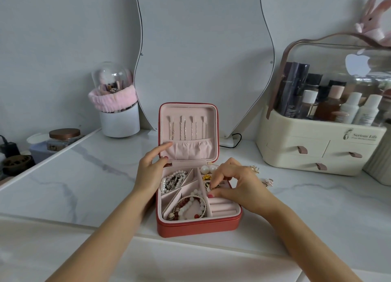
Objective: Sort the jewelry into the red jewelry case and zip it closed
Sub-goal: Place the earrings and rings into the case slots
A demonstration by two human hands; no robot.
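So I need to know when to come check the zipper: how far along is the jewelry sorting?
Well under way. Necklaces hang in the open lid, a pearl strand and beaded bracelets fill the left compartments. The right hand is working a small piece into the right-side section while the left hand rests at the lid's edge. Left: loose pieces on the counter, then zipping the red jewelry case.

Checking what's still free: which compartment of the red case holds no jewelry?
The narrow triangular compartment between the pearl strands and the bead bracelets; its pink lining shows bare.
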